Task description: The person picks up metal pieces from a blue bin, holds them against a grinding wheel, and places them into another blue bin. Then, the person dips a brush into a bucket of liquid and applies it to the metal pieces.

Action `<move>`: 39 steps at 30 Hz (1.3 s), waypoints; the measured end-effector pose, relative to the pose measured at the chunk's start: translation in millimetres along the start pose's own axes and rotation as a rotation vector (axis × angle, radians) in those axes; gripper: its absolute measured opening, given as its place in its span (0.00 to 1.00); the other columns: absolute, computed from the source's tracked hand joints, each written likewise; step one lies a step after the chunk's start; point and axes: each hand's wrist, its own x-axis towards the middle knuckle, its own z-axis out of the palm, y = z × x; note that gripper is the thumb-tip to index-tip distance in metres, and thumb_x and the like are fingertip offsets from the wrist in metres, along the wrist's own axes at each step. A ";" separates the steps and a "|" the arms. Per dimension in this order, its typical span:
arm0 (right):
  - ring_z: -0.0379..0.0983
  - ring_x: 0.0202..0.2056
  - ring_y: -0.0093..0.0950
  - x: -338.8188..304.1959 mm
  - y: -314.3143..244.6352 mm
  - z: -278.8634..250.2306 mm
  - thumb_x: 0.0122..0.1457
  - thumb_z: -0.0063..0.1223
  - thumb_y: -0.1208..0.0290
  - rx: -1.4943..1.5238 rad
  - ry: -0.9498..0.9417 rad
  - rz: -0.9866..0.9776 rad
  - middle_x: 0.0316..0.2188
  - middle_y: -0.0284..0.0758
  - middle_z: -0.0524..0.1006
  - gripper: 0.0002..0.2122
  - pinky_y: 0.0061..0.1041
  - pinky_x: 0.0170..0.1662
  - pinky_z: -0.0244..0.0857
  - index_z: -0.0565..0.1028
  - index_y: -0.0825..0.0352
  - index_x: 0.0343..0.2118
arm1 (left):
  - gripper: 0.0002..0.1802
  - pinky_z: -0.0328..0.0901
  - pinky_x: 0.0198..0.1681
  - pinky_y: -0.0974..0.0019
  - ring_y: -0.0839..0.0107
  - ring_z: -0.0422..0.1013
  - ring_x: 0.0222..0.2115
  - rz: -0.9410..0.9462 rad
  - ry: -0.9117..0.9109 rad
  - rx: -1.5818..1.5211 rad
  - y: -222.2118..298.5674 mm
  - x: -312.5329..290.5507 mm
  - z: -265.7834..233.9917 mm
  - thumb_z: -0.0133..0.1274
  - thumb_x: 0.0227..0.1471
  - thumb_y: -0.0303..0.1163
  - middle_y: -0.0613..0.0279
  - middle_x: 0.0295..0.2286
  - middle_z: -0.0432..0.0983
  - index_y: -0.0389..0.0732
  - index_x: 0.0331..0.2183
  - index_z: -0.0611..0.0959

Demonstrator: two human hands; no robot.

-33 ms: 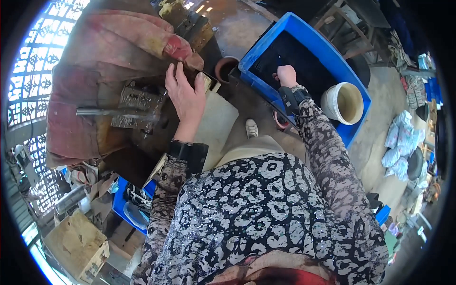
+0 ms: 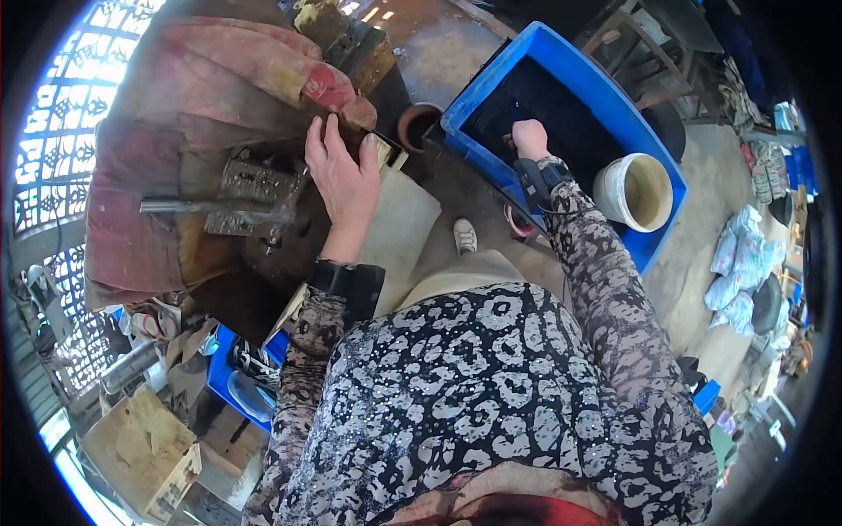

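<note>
My left hand is open, its fingers apart, at the edge of a dark work recess draped with a stained reddish cloth. Beside it in the recess are a wet metal block and a grey metal rod pointing left. My right hand is closed over a large blue tub holding something dark. A small bluish bit shows just beyond its fingers, but what it grips is hidden. Inside the tub, near my right forearm, stands a whitish bucket.
A pale board lies between my left hand and my body. A brown round pot stands between recess and tub. At lower left are a boxy beige case and a blue crate. Pale plastic bags lie on the right.
</note>
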 end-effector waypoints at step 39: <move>0.76 0.30 0.38 -4.7 -5.9 -57.5 0.46 0.65 0.57 -0.711 -0.156 -0.129 0.28 0.45 0.77 0.25 0.34 0.33 0.69 0.67 0.74 0.37 | 0.33 0.55 0.55 0.49 0.43 0.58 0.52 0.029 -0.011 0.054 70.8 -22.1 17.7 0.53 0.52 0.44 0.37 0.52 0.59 0.31 0.52 0.67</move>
